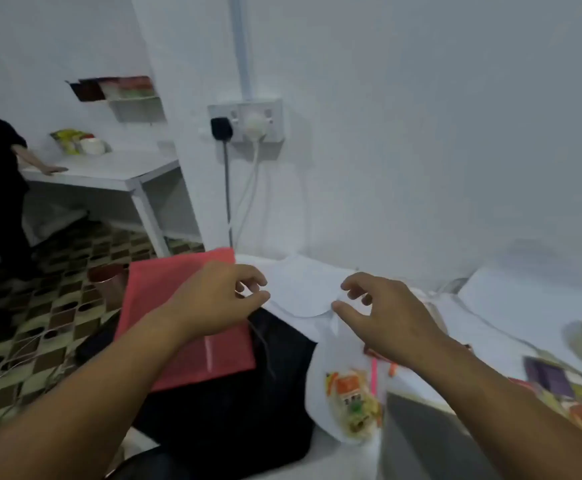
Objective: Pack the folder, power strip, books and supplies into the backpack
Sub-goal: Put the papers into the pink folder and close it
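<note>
I judge packing barely begun: red folder (pixel 182 327) lies on the black backpack (pixel 234 410), not inside; my left hand (pixel 213 299) and right hand (pixel 383 317) hover with loosely spread grip, holding nothing.

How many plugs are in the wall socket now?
2. A black plug sits in the left side of the wall socket, and a white plug sits in the right side. None seems hidden.

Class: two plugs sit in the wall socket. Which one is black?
The left plug is black, with a dark cable hanging below it; the right plug in the same wall socket is white.
</note>
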`<state>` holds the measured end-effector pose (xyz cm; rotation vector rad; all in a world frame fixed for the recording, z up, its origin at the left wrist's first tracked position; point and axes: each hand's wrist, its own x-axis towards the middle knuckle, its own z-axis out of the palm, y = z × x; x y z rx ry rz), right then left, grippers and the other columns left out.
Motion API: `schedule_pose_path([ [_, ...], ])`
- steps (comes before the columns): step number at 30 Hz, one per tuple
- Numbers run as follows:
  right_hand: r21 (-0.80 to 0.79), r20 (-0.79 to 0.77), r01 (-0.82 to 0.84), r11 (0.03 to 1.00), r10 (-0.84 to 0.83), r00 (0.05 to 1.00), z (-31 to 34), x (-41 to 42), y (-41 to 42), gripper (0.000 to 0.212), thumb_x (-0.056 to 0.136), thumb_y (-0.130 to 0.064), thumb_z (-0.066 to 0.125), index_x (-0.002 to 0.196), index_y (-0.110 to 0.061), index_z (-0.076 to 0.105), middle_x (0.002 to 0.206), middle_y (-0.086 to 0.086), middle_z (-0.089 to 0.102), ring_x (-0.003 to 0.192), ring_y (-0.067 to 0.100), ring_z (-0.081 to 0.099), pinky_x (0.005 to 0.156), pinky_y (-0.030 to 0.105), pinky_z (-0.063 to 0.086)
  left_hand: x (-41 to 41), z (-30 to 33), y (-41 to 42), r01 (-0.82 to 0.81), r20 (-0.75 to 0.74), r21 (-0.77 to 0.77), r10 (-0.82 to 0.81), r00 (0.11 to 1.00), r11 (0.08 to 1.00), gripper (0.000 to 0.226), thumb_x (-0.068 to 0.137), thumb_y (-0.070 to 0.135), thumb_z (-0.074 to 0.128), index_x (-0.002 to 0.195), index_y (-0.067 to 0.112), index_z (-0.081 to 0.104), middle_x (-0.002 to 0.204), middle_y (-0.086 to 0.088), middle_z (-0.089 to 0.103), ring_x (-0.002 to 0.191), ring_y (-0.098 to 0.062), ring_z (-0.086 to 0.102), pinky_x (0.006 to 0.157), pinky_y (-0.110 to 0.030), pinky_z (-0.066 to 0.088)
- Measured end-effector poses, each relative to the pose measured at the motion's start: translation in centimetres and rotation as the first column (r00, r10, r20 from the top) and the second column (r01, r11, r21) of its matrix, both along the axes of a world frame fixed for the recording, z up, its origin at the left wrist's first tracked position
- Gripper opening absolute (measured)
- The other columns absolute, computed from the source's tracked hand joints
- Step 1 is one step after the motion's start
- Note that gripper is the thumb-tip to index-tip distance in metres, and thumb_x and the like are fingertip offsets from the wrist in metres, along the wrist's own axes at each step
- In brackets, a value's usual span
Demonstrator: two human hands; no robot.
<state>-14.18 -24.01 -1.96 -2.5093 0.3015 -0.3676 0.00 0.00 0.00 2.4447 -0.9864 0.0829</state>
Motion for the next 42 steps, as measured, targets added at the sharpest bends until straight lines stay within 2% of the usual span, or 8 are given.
schedule_pose_path([
  [6, 0.064, -0.097, -0.065, 0.996, 0.071, 0.993, -3.8, 6.1, 9.6, 0.027, 0.088, -0.049, 0.064, 0.112, -0.037, 0.06, 0.103, -0.019, 0.061, 0.096, 0.006, 0.058, 0.084, 0.03, 0.051, 4.6, -4.1, 9.6, -0.022, 0.098, 0.0, 0.022, 0.995, 1.0, 0.015, 0.082, 0.034, 0.077, 0.095, 0.025, 0.077, 0.099, 0.018, 0.072, 0.092, 0.004, 0.063, 0.093, -0.034, 0.052],
  [10, 0.099, -0.128, -0.092, 0.991, 0.104, 0.986, -6.2, 9.7, 14.4, 0.03, 0.083, -0.046, 0.069, 0.108, -0.033, 0.063, 0.1, -0.015, 0.064, 0.092, 0.008, 0.062, 0.084, 0.033, 0.053, 7.3, -7.2, 14.4, -0.275, 0.107, 0.117, 0.263, 0.959, 0.954, 0.05, 0.072, 0.064, 0.064, 0.111, 0.034, 0.069, 0.13, 0.005, 0.057, 0.126, -0.022, 0.049, 0.104, -0.049, 0.041],
  [15, 0.051, -0.331, -0.011, 0.999, 0.028, 0.943, -9.5, 12.5, 19.1, 0.09, 0.07, -0.07, 0.071, 0.142, -0.026, 0.039, 0.136, -0.005, 0.043, 0.125, 0.021, 0.047, 0.101, 0.039, 0.046, 10.3, -9.8, 17.6, -0.576, -0.16, 0.084, 0.582, 0.797, 0.813, 0.093, 0.064, 0.048, 0.087, 0.141, 0.029, 0.039, 0.153, -0.013, 0.026, 0.138, -0.04, 0.028, 0.108, -0.056, 0.036],
  [20, 0.018, -0.318, 0.02, 1.0, -0.013, 0.948, -11.2, 12.8, 20.6, 0.061, 0.078, -0.038, 0.069, 0.13, -0.026, 0.04, 0.125, 0.0, 0.055, 0.114, 0.024, 0.054, 0.092, 0.037, 0.049, 11.7, -10.9, 19.4, -0.694, -0.649, -0.289, 0.398, 0.648, 0.66, 0.098, 0.065, 0.002, 0.084, 0.142, 0.025, 0.029, 0.104, -0.009, 0.063, 0.091, -0.031, 0.067, 0.078, -0.051, 0.058],
  [23, 0.141, -0.222, 0.088, 0.986, -0.055, 0.973, -9.9, 13.0, 20.5, 0.039, 0.077, -0.024, 0.06, 0.11, -0.026, 0.04, 0.089, -0.003, 0.063, 0.078, 0.022, 0.063, 0.07, 0.035, 0.053, 12.5, -10.0, 19.9, -0.768, -0.782, -0.348, 0.284, 0.554, 0.538, 0.057, 0.076, -0.012, 0.065, 0.127, 0.013, 0.058, 0.097, -0.018, 0.067, 0.081, -0.029, 0.066, 0.068, -0.046, 0.058],
  [26, 0.261, -0.12, 0.124, 0.957, -0.095, 0.988, -7.4, 13.7, 20.9, 0.029, 0.075, -0.016, 0.058, 0.095, -0.026, 0.04, 0.075, -0.003, 0.06, 0.065, 0.02, 0.058, 0.06, 0.036, 0.047, 12.7, -7.8, 21.2, -0.716, -0.74, -0.383, 0.271, 0.616, 0.584, 0.038, 0.073, -0.012, 0.058, 0.095, 0.016, 0.07, 0.087, -0.02, 0.071, 0.071, -0.028, 0.063, 0.069, -0.047, 0.056],
  [34, 0.586, 0.026, 0.186, 0.789, -0.248, 0.968, 0.1, 13.3, 18.6, 0.041, 0.077, -0.012, 0.066, 0.105, -0.034, 0.046, 0.079, 0.003, 0.072, 0.067, 0.021, 0.071, 0.07, 0.041, 0.059, 12.2, -1.8, 22.0, -0.635, -0.678, -0.632, 0.081, 0.731, 0.443, 0.052, 0.075, -0.016, 0.05, 0.097, 0.028, 0.065, 0.088, -0.007, 0.063, 0.076, -0.025, 0.06, 0.065, -0.035, 0.051],
  [42, 0.725, -0.107, 0.279, 0.629, -0.298, 0.949, 0.5, 4.8, 7.4, 0.019, 0.089, 0.001, 0.063, 0.106, -0.008, 0.063, 0.09, 0.017, 0.076, 0.075, 0.041, 0.074, 0.064, 0.042, 0.058, 9.6, -3.6, 11.9, -0.499, -0.657, -0.661, -0.112, 0.745, 0.56, 0.055, 0.076, -0.02, 0.05, 0.112, 0.02, 0.063, 0.091, -0.016, 0.065, 0.063, -0.021, 0.065, 0.046, -0.027, 0.054],
])
